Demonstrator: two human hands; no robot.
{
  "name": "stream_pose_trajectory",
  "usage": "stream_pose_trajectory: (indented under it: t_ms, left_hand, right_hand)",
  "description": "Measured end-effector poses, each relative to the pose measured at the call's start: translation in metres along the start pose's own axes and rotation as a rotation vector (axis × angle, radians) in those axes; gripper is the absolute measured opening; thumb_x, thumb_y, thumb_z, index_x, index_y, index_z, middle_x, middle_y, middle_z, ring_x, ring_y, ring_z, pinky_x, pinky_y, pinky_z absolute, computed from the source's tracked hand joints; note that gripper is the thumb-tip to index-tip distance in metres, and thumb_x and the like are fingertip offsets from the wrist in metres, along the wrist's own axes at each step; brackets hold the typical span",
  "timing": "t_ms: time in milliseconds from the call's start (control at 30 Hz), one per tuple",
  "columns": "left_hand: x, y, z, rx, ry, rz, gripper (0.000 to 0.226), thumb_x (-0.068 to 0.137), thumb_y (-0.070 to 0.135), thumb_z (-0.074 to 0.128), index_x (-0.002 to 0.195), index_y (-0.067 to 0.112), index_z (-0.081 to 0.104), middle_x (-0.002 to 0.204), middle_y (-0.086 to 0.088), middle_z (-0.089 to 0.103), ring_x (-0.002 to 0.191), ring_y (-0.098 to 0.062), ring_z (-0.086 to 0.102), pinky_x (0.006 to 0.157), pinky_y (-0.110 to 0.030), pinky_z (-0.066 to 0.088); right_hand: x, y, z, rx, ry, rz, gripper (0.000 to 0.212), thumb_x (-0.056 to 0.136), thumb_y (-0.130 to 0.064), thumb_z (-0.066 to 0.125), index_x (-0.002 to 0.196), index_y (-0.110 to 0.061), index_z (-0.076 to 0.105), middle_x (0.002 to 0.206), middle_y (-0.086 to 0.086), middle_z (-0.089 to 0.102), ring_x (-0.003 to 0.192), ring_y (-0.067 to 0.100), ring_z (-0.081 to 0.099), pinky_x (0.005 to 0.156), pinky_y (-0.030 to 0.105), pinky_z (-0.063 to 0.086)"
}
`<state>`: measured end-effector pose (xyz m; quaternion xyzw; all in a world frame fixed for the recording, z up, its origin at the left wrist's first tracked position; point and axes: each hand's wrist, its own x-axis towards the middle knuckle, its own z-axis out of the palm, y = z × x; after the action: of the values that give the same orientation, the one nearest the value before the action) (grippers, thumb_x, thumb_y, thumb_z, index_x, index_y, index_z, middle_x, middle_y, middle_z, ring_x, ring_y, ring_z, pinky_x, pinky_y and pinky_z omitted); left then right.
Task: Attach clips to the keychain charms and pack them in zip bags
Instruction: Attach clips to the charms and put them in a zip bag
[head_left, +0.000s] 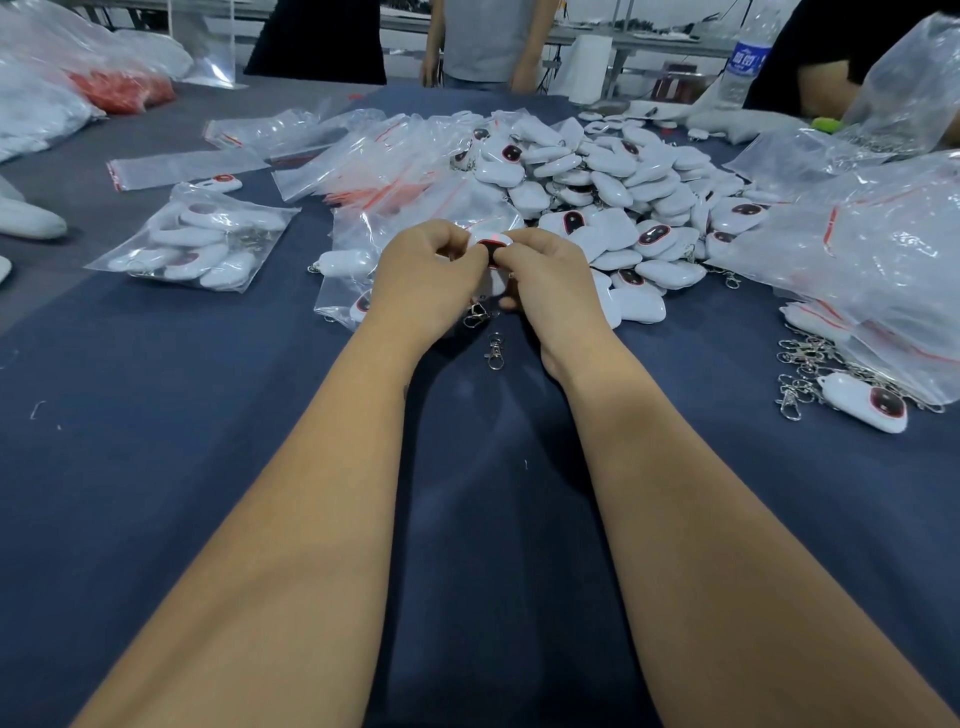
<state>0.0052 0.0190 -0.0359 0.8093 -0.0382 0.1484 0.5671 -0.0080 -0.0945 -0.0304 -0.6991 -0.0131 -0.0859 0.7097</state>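
My left hand (426, 275) and my right hand (545, 275) meet over the blue cloth and both pinch one white keychain charm (491, 244) with a dark red oval face. A metal clip (475, 314) hangs under the hands, and another clip (495, 351) lies loose on the cloth just below. A big heap of white charms (613, 187) lies right behind the hands. Empty zip bags with red strips (384, 161) are piled to the left of the heap. A filled zip bag (197, 241) lies at the left.
Loose clips (802, 374) and a single charm (865, 402) lie at the right beside large plastic bags (878, 249). A water bottle (743, 57) stands at the back right. Other people stand along the far edge of the table. A bag of red parts (122, 91) sits back left.
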Motion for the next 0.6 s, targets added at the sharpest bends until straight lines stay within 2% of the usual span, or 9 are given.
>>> stream_pose_trajectory:
  t_ms: [67, 133, 200, 233, 300, 367, 433, 500, 600]
  left_hand:
    - [0.000, 0.002, -0.001, -0.025, 0.000, 0.022, 0.009, 0.091, 0.022, 0.062, 0.089, 0.021, 0.071, 0.073, 0.008, 0.063, 0.062, -0.009, 0.055, 0.060, -0.021, 0.043]
    - [0.002, 0.003, -0.004, -0.088, 0.015, 0.014, 0.014, 0.089, 0.016, 0.061, 0.095, 0.024, 0.071, 0.078, 0.007, 0.065, 0.055, -0.001, 0.053, 0.056, -0.014, 0.043]
    - [0.003, 0.002, -0.007, -0.106, 0.017, -0.005, 0.028, 0.087, 0.010, 0.060, 0.111, 0.024, 0.066, 0.079, 0.004, 0.061, 0.047, -0.002, 0.050, 0.051, -0.017, 0.042]
    - [0.004, 0.001, -0.008, -0.089, 0.018, -0.015, 0.038, 0.087, 0.008, 0.060, 0.121, 0.023, 0.060, 0.080, 0.004, 0.060, 0.050, -0.004, 0.052, 0.053, -0.021, 0.044]
    - [0.004, -0.001, -0.009, -0.070, 0.033, -0.053, 0.050, 0.085, 0.007, 0.061, 0.133, 0.019, 0.052, 0.082, 0.005, 0.061, 0.055, -0.005, 0.057, 0.058, -0.024, 0.048]
    - [0.004, 0.001, -0.008, -0.088, 0.043, -0.080, 0.037, 0.084, 0.008, 0.060, 0.120, 0.016, 0.060, 0.074, 0.007, 0.060, 0.046, -0.003, 0.055, 0.054, -0.024, 0.049]
    - [0.003, 0.004, -0.007, -0.142, 0.060, -0.075, 0.015, 0.085, 0.009, 0.059, 0.091, 0.018, 0.069, 0.056, 0.011, 0.058, 0.038, -0.005, 0.049, 0.047, -0.021, 0.045]
    - [0.002, 0.006, -0.007, -0.198, 0.095, -0.068, 0.018, 0.084, 0.008, 0.059, 0.076, 0.022, 0.068, 0.049, 0.013, 0.056, 0.039, -0.004, 0.047, 0.043, -0.017, 0.041]
    - [0.001, 0.009, -0.011, -0.239, 0.140, -0.031, 0.022, 0.083, 0.007, 0.060, 0.073, 0.025, 0.068, 0.051, 0.018, 0.057, 0.044, -0.002, 0.047, 0.050, -0.016, 0.042]
  right_hand:
    - [0.001, 0.001, 0.000, 0.002, 0.042, 0.013, 0.013, 0.090, -0.014, 0.059, 0.080, -0.022, 0.063, 0.063, -0.011, 0.065, 0.054, 0.004, 0.059, 0.052, 0.018, 0.047]
    - [0.003, 0.000, 0.000, 0.067, 0.099, 0.031, 0.010, 0.090, -0.017, 0.060, 0.081, -0.020, 0.058, 0.066, -0.005, 0.064, 0.050, 0.012, 0.059, 0.049, 0.023, 0.046]
    - [0.006, -0.002, -0.002, 0.222, 0.168, 0.046, 0.011, 0.092, -0.014, 0.057, 0.082, -0.017, 0.055, 0.065, 0.000, 0.062, 0.046, 0.017, 0.061, 0.045, 0.023, 0.047]
    - [0.006, -0.004, -0.003, 0.324, 0.186, 0.050, 0.011, 0.093, -0.011, 0.056, 0.084, -0.015, 0.053, 0.066, 0.003, 0.061, 0.048, 0.019, 0.063, 0.047, 0.024, 0.050]
    - [0.007, -0.007, -0.004, 0.543, 0.166, 0.049, 0.009, 0.095, -0.005, 0.053, 0.087, -0.008, 0.050, 0.067, 0.008, 0.062, 0.056, 0.025, 0.068, 0.059, 0.030, 0.059]
    - [0.006, -0.008, -0.003, 0.686, 0.097, 0.054, 0.008, 0.094, 0.002, 0.048, 0.092, -0.005, 0.048, 0.065, 0.011, 0.065, 0.065, 0.030, 0.070, 0.073, 0.037, 0.062]
    - [0.004, -0.009, 0.001, 0.683, 0.029, 0.067, 0.011, 0.095, 0.005, 0.046, 0.096, -0.006, 0.046, 0.072, 0.015, 0.066, 0.071, 0.031, 0.071, 0.080, 0.040, 0.061]
    - [0.002, -0.009, 0.005, 0.586, 0.005, 0.071, 0.010, 0.096, 0.003, 0.048, 0.098, -0.006, 0.045, 0.084, 0.018, 0.064, 0.075, 0.030, 0.070, 0.083, 0.039, 0.060]
    - [0.002, -0.006, 0.008, 0.384, 0.065, 0.040, 0.010, 0.092, 0.003, 0.053, 0.098, -0.004, 0.048, 0.089, 0.017, 0.055, 0.075, 0.025, 0.060, 0.078, 0.034, 0.061]
